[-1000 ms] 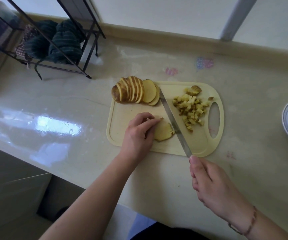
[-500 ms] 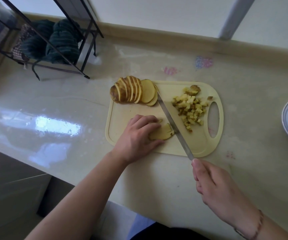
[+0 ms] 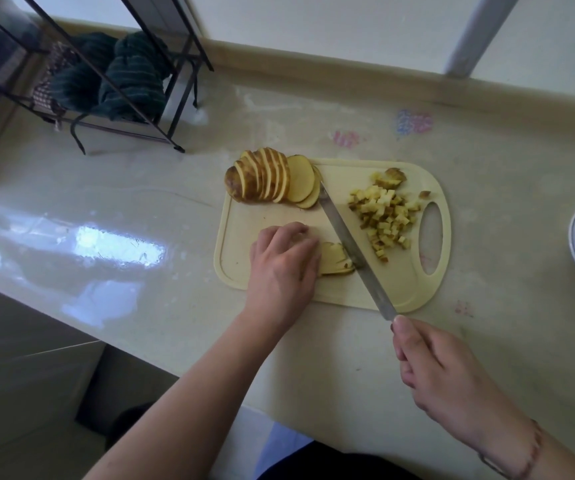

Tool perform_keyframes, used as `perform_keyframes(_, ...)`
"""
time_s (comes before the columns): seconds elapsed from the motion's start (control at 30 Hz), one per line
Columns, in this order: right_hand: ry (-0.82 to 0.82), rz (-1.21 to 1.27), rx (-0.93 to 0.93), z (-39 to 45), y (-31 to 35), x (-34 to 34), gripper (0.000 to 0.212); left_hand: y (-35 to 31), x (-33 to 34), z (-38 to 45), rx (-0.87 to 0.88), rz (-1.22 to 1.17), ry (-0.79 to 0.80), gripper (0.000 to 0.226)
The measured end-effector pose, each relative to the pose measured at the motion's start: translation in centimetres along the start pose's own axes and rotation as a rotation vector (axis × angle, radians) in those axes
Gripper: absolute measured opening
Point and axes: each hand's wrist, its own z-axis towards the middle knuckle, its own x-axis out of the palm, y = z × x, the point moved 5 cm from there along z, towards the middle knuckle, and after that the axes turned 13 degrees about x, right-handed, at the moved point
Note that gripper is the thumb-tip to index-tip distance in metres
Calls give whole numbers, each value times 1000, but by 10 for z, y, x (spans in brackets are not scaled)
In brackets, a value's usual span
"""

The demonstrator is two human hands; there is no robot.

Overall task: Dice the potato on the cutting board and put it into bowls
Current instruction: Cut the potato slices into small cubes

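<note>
I'm mid-dicing: my left hand (image 3: 284, 268) presses the pale potato slices (image 3: 335, 259) flat, my right hand (image 3: 445, 372) grips the long steel knife (image 3: 352, 247); next, cut downward clear of fingertips.

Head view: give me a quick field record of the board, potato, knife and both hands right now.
board: pale yellow plastic cutting board on the counter
uncut: fanned row of potato slices, far left corner
diced: pile of small potato cubes near the handle hole
knife: long steel blade against the flat slices
left hand: presses those slices
right hand: grips the knife handle
</note>
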Motion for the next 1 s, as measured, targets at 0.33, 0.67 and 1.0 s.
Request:
perform_keyframes(0.33, 17, 12, 8, 1, -3, -1, 74, -2, 0, 11, -354, -167, 43, 10)
perform_keyframes(0.67, 38, 21, 20, 2, -5, 1, 69, -2, 2, 16, -249, -178, -2, 15)
perform_keyframes(1.0, 35, 12, 17, 2, -4, 1, 68, -14, 0, 5, 87, 132, 126, 29)
